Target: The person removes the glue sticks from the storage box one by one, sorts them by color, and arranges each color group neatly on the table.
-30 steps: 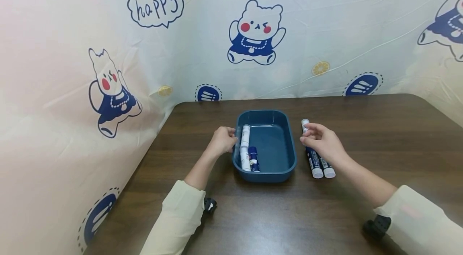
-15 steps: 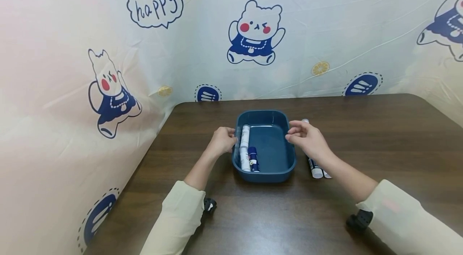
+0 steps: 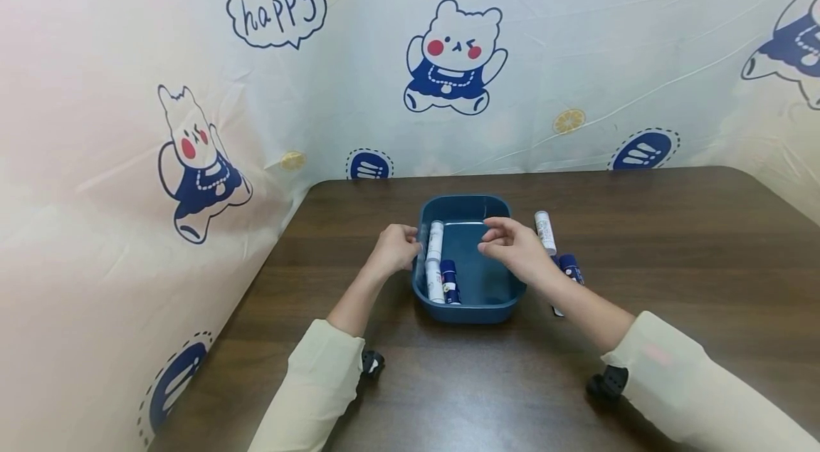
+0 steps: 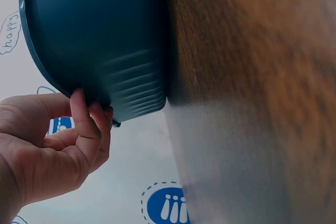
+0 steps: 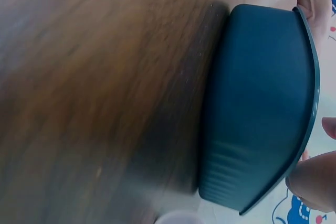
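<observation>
My left hand (image 3: 393, 250) grips the left rim of a dark blue plastic bin (image 3: 470, 313), with fingers against its outer wall (image 4: 105, 30) in the left wrist view. Inside, along the left side, lie two white tubes, one far (image 3: 435, 241) and one near (image 3: 433, 281), beside a short navy tube (image 3: 450, 282); they look like glue sticks. Over the bin's right side, my right hand (image 3: 515, 253) hovers with loosely bent fingers and a gap between thumb and forefinger. Nothing shows in it. The right wrist view has its thumb (image 5: 314, 182) near the rim.
Right of the bin, a white tube (image 3: 545, 233) and a navy tube (image 3: 570, 268) lie on the brown wooden table (image 3: 692, 260), partly covered by my right forearm. A printed curtain (image 3: 359, 82) hangs behind and to the left of the table.
My right hand has moved left from above the tubes on the table to over the bin. The left hand and the bin have stayed in place.
</observation>
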`<state>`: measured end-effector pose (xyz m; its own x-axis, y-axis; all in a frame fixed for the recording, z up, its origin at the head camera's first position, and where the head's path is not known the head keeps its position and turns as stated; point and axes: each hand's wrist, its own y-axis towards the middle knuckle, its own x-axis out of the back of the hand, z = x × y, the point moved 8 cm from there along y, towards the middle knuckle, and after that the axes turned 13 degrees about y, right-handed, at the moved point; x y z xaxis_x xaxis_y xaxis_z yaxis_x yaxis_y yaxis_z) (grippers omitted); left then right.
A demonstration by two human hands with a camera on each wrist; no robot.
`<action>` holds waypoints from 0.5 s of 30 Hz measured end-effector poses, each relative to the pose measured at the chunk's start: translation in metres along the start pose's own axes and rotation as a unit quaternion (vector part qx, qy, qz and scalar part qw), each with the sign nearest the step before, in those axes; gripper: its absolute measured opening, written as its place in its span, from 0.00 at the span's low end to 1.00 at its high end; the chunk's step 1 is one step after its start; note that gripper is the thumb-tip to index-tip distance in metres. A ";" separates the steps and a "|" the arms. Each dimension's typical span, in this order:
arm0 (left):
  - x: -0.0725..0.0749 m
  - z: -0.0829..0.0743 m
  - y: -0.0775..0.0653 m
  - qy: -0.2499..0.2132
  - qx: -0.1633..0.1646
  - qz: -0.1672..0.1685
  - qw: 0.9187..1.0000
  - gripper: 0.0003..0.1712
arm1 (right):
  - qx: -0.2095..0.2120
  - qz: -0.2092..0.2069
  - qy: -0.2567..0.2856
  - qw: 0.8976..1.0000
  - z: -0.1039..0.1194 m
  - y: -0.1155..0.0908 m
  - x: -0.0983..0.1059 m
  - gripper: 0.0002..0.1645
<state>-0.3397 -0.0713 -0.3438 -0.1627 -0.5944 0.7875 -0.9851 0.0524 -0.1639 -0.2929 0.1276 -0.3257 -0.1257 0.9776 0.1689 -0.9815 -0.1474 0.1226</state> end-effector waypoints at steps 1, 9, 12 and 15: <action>0.000 0.000 0.000 0.001 -0.001 0.000 1.000 0.23 | 0.000 0.003 0.001 1.000 0.000 0.001 -0.003 0.29; -0.001 0.000 0.000 -0.001 -0.005 0.000 1.000 0.23 | 0.001 0.024 -0.006 1.000 -0.002 0.004 -0.017 0.29; -0.001 0.000 0.000 -0.001 -0.004 -0.001 1.000 0.23 | -0.006 0.027 -0.007 1.000 -0.004 0.006 -0.021 0.29; -0.001 0.001 0.000 0.002 -0.005 -0.001 1.000 0.23 | -0.013 0.035 -0.011 0.999 -0.006 0.007 -0.026 0.29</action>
<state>-0.3397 -0.0713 -0.3448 -0.1609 -0.5920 0.7897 -0.9859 0.0587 -0.1568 -0.2974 0.1024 -0.3354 -0.1909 0.9615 0.1979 -0.9738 -0.2109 0.0852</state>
